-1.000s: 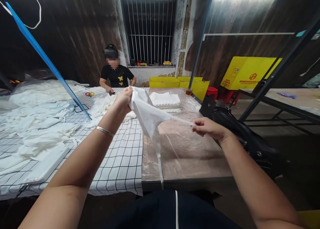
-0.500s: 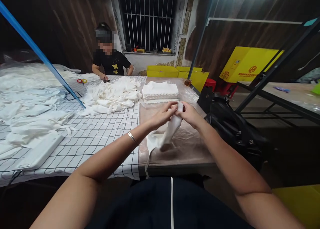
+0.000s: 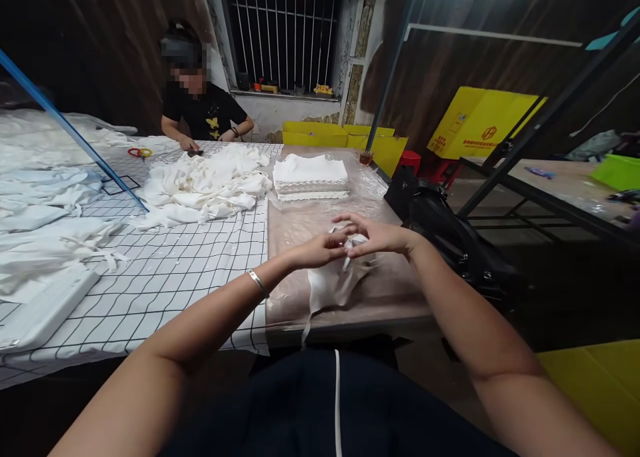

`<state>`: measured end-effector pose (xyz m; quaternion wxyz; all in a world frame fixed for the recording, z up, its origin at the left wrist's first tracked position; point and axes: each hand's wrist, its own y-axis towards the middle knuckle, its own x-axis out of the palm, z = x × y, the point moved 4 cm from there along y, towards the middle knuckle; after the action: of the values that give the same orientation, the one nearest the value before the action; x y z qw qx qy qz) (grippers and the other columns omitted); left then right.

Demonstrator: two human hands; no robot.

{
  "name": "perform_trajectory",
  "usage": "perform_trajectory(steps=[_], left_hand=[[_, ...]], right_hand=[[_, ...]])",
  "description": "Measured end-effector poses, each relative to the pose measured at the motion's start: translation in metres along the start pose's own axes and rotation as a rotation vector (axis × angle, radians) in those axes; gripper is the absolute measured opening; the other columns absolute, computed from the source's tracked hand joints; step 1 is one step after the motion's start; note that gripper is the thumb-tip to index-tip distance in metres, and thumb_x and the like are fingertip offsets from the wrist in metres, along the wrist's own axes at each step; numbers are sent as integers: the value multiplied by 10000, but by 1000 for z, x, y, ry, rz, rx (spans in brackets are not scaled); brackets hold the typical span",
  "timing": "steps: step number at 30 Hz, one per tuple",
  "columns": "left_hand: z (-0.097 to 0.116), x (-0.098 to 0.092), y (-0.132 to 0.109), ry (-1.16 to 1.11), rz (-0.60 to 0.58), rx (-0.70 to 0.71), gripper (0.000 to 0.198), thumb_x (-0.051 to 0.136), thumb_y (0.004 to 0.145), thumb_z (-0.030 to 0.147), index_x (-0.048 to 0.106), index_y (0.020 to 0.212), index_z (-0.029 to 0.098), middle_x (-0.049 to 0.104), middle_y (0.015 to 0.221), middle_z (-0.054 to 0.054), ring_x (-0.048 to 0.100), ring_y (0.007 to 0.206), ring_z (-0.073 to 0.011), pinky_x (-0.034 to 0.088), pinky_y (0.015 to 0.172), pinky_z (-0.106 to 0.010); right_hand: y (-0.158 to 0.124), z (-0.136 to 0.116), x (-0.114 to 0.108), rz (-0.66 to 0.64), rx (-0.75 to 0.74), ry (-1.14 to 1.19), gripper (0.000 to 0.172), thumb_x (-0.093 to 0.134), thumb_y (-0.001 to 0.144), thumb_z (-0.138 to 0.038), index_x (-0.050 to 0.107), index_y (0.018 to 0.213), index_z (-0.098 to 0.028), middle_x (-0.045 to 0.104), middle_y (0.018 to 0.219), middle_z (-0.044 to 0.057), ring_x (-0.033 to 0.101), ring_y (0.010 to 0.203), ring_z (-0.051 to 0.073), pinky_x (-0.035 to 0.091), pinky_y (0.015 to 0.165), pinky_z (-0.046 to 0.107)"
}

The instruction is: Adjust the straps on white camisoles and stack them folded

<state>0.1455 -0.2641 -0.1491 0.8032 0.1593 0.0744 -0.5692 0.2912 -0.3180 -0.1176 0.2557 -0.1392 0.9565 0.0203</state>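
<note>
A thin white piece of cloth hangs from my hands down onto the plastic-covered table, and its narrow strip dangles past the front edge. My left hand, with a silver bracelet at the wrist, pinches its upper part between thumb and fingers. Facing it, my right hand curls thumb and fingers round a bunched bit of the same cloth; its fingers are bent and slightly spread. Just beyond my hands lies a neat stack of folded white cloths.
To the left, a loose heap of white cloth and more piles cover the checked tablecloth. A person sits across the table. A blue pole slants on the left; a black bag stands at the right edge.
My hands have come lower and nearer, and the raised cloth has dropped and bunched between them. My right hand's fingers have spread. The view has swung slightly right.
</note>
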Motion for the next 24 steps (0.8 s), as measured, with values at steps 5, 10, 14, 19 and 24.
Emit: perform_trajectory(steps=[5, 10, 14, 19, 24], left_hand=[[37, -20, 7, 30, -54, 15, 244, 721, 753, 391, 706, 776, 149, 662, 772, -36, 575, 723, -149, 453, 673, -256], [72, -63, -6, -31, 68, 2, 213, 765, 729, 343, 711, 710, 138, 629, 684, -27, 548, 639, -114, 437, 602, -226], [94, -96, -22, -31, 211, -5, 203, 811, 682, 313, 714, 691, 134, 632, 666, -30, 558, 619, -113, 447, 580, -215], [101, -117, -44, 185, 24, -185, 212, 849, 602, 314, 734, 684, 156, 663, 660, -24, 604, 625, -151, 488, 574, -241], [120, -131, -59, 276, -65, -76, 248, 832, 636, 371, 714, 650, 154, 678, 714, -44, 636, 712, -186, 527, 674, -292]], right_hand=[[16, -13, 11, -221, 33, 196, 422, 834, 633, -293, 670, 1000, -167, 670, 879, -5, 630, 825, 147, 505, 740, 253], [1, -19, -7, -304, 169, 157, 319, 830, 637, -355, 743, 851, -135, 708, 787, 20, 644, 738, 162, 519, 726, 287], [-15, -25, -25, -211, 152, 108, 362, 837, 611, -432, 740, 792, -134, 701, 773, 29, 630, 765, 174, 507, 762, 310], [-39, -45, -75, 108, 105, 44, 458, 862, 542, -540, 662, 672, -149, 605, 662, 4, 527, 632, 127, 431, 620, 260], [-59, -72, -113, 208, 100, -139, 461, 858, 551, -551, 632, 606, -152, 537, 616, -13, 461, 619, 101, 357, 597, 261]])
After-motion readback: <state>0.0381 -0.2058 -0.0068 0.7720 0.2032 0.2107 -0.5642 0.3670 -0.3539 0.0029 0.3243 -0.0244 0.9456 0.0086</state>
